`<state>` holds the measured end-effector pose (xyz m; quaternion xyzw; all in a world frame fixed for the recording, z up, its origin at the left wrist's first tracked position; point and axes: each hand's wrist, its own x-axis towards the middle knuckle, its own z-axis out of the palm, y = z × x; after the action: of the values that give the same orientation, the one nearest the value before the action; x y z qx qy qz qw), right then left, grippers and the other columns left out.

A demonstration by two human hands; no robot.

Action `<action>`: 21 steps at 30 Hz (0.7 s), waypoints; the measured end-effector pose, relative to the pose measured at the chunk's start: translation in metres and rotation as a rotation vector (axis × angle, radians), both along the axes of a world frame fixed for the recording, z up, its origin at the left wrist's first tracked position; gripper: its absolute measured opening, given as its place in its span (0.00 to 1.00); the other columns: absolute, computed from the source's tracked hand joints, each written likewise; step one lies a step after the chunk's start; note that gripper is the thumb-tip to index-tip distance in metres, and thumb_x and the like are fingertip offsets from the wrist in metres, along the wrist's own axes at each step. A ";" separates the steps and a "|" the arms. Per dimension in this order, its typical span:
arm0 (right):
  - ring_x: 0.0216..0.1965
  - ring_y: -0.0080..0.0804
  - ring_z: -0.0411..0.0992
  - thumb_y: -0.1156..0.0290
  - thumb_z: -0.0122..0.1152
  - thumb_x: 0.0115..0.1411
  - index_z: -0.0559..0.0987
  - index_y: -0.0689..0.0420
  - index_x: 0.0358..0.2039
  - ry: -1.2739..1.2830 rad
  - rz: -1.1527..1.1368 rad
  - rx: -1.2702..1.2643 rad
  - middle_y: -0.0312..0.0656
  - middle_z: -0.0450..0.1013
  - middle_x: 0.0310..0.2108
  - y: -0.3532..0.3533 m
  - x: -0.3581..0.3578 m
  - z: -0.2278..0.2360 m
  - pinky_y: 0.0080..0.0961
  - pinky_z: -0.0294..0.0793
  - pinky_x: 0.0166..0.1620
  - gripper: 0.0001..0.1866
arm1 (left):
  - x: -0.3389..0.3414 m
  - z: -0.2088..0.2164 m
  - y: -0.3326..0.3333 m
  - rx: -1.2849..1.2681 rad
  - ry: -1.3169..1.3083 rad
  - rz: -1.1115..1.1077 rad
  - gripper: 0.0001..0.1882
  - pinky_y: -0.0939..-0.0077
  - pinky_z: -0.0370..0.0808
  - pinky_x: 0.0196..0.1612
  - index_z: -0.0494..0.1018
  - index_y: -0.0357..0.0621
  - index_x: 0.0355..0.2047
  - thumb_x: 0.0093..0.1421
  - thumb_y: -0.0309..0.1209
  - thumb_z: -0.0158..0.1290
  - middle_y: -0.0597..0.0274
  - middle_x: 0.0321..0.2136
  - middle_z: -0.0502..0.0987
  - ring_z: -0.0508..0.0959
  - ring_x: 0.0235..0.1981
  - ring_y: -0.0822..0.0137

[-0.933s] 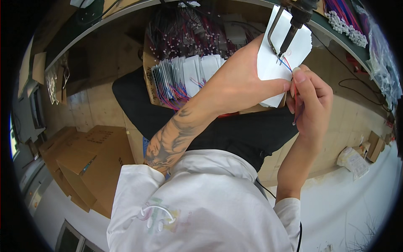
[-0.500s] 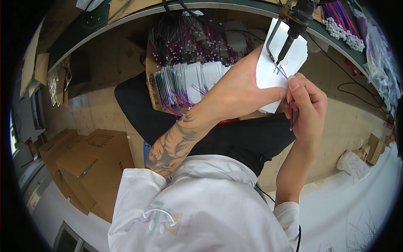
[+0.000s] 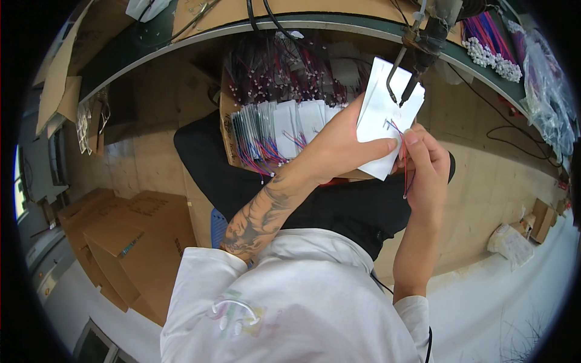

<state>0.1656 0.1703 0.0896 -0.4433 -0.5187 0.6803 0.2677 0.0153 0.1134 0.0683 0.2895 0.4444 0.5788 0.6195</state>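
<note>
Bench ahead, wires farther from iron

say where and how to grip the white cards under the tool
Pinch the white cards, I'd say, at the lower left edge from the left, thumb on top: they are flat, the pointed tool hangs over the upper right, and the right hand pinches wires at the right edge.

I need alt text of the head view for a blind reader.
The left hand holds white panels near a black pointed tool; the right hand pinches red and blue wires at their edge. Beyond, a cardboard box holds many similar wired panels.
</note>
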 end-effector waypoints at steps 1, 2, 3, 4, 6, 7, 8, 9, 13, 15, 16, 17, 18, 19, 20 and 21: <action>0.22 0.17 0.64 0.67 0.51 0.62 0.71 0.61 0.25 0.016 -0.016 -0.016 0.31 0.64 0.23 -0.004 0.002 -0.002 0.14 0.65 0.24 0.12 | 0.000 -0.005 -0.003 -0.038 -0.138 0.011 0.32 0.74 0.71 0.48 0.61 0.35 0.52 0.48 0.25 0.61 0.57 0.43 0.73 0.73 0.44 0.69; 0.22 0.17 0.64 0.67 0.51 0.62 0.71 0.61 0.25 0.024 -0.014 -0.016 0.31 0.64 0.23 -0.011 0.001 -0.003 0.14 0.65 0.24 0.12 | 0.001 -0.011 -0.006 -0.076 -0.275 0.022 0.32 0.74 0.71 0.48 0.60 0.35 0.53 0.48 0.24 0.60 0.56 0.43 0.72 0.73 0.45 0.69; 0.23 0.16 0.64 0.68 0.53 0.61 0.70 0.61 0.29 -0.032 -0.054 0.052 0.32 0.64 0.24 -0.020 -0.001 -0.005 0.13 0.66 0.25 0.10 | 0.002 -0.015 -0.009 -0.080 -0.266 0.048 0.32 0.75 0.71 0.48 0.59 0.34 0.53 0.49 0.23 0.60 0.56 0.44 0.72 0.73 0.45 0.68; 0.24 0.15 0.64 0.69 0.55 0.60 0.69 0.62 0.33 -0.091 -0.094 0.119 0.33 0.65 0.25 -0.028 -0.001 -0.008 0.12 0.68 0.26 0.09 | 0.004 -0.022 -0.011 -0.080 -0.261 0.050 0.32 0.75 0.71 0.48 0.59 0.34 0.53 0.49 0.23 0.60 0.56 0.44 0.72 0.73 0.45 0.68; 0.27 0.16 0.62 0.64 0.62 0.56 0.67 0.61 0.36 -0.253 -0.022 0.258 0.32 0.65 0.26 -0.036 0.006 -0.024 0.13 0.65 0.30 0.16 | 0.006 -0.033 -0.013 -0.023 -0.188 0.100 0.33 0.74 0.71 0.48 0.58 0.34 0.54 0.49 0.23 0.60 0.55 0.46 0.71 0.72 0.46 0.68; 0.26 0.16 0.62 0.64 0.63 0.56 0.67 0.60 0.35 -0.271 0.004 0.215 0.32 0.65 0.25 -0.039 0.007 -0.028 0.14 0.64 0.31 0.17 | 0.007 -0.032 -0.014 -0.036 -0.211 0.115 0.34 0.74 0.71 0.48 0.58 0.35 0.55 0.48 0.22 0.60 0.55 0.47 0.70 0.72 0.47 0.68; 0.26 0.16 0.61 0.63 0.64 0.55 0.67 0.60 0.35 -0.290 0.029 0.173 0.31 0.65 0.25 -0.041 0.007 -0.031 0.14 0.63 0.31 0.17 | 0.007 -0.032 -0.016 -0.038 -0.213 0.115 0.34 0.74 0.71 0.48 0.58 0.35 0.55 0.48 0.22 0.60 0.55 0.47 0.70 0.72 0.47 0.68; 0.26 0.16 0.61 0.63 0.64 0.55 0.67 0.60 0.35 -0.293 0.030 0.170 0.31 0.65 0.25 -0.042 0.006 -0.034 0.14 0.63 0.31 0.17 | 0.005 -0.031 -0.018 -0.049 -0.144 0.114 0.36 0.73 0.70 0.49 0.57 0.35 0.55 0.47 0.22 0.61 0.55 0.47 0.70 0.71 0.47 0.68; 0.24 0.14 0.61 0.65 0.62 0.57 0.68 0.60 0.31 -0.211 0.018 -0.050 0.30 0.66 0.24 -0.045 0.001 -0.040 0.12 0.64 0.28 0.14 | -0.002 -0.046 -0.034 -0.022 -0.049 0.054 0.39 0.73 0.67 0.52 0.52 0.38 0.59 0.47 0.21 0.57 0.55 0.49 0.67 0.69 0.50 0.67; 0.23 0.14 0.63 0.66 0.59 0.59 0.70 0.61 0.30 -0.210 0.021 -0.085 0.31 0.67 0.24 -0.047 0.001 -0.043 0.11 0.64 0.26 0.12 | -0.001 -0.054 -0.040 -0.046 -0.164 0.081 0.39 0.73 0.66 0.52 0.51 0.39 0.59 0.47 0.22 0.57 0.55 0.50 0.67 0.68 0.51 0.67; 0.23 0.14 0.63 0.66 0.59 0.59 0.70 0.61 0.30 -0.209 0.030 -0.091 0.31 0.67 0.24 -0.050 -0.001 -0.045 0.11 0.64 0.26 0.12 | 0.000 -0.058 -0.043 -0.064 -0.281 0.105 0.40 0.72 0.66 0.53 0.51 0.39 0.60 0.48 0.22 0.56 0.55 0.50 0.67 0.68 0.51 0.66; 0.24 0.14 0.63 0.67 0.59 0.59 0.70 0.61 0.31 -0.215 0.018 -0.065 0.31 0.67 0.25 -0.052 -0.004 -0.047 0.11 0.64 0.26 0.11 | 0.000 -0.063 -0.046 -0.051 -0.221 0.108 0.38 0.72 0.65 0.54 0.50 0.40 0.61 0.51 0.25 0.54 0.55 0.51 0.66 0.67 0.52 0.66; 0.24 0.14 0.63 0.67 0.59 0.59 0.71 0.61 0.33 -0.222 0.006 -0.038 0.31 0.68 0.25 -0.054 -0.007 -0.049 0.11 0.63 0.27 0.11 | -0.002 -0.069 -0.050 -0.055 -0.220 0.115 0.38 0.72 0.65 0.54 0.50 0.40 0.61 0.51 0.25 0.54 0.55 0.51 0.66 0.67 0.52 0.66; 0.24 0.14 0.63 0.67 0.59 0.59 0.71 0.61 0.33 -0.225 0.012 -0.040 0.31 0.68 0.25 -0.054 -0.007 -0.052 0.11 0.63 0.27 0.11 | -0.003 -0.075 -0.053 -0.094 -0.288 0.151 0.36 0.72 0.65 0.54 0.50 0.40 0.61 0.54 0.28 0.53 0.55 0.51 0.66 0.67 0.52 0.67; 0.24 0.13 0.63 0.67 0.59 0.59 0.71 0.62 0.34 -0.235 -0.012 0.010 0.31 0.68 0.26 -0.055 -0.007 -0.055 0.10 0.63 0.28 0.11 | -0.004 -0.080 -0.055 -0.131 -0.355 0.186 0.34 0.72 0.65 0.54 0.51 0.40 0.61 0.57 0.30 0.52 0.55 0.51 0.66 0.67 0.52 0.67; 0.25 0.13 0.63 0.68 0.58 0.60 0.72 0.62 0.36 -0.245 -0.036 0.060 0.31 0.69 0.27 -0.055 -0.007 -0.059 0.10 0.63 0.29 0.11 | -0.006 -0.084 -0.058 -0.132 -0.359 0.190 0.34 0.72 0.65 0.54 0.51 0.40 0.61 0.57 0.30 0.52 0.55 0.51 0.66 0.67 0.52 0.67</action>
<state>0.1590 0.1151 0.0310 -0.5239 -0.5597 0.6003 0.2276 0.0095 0.0554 -0.0156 0.0972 0.3890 0.6467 0.6488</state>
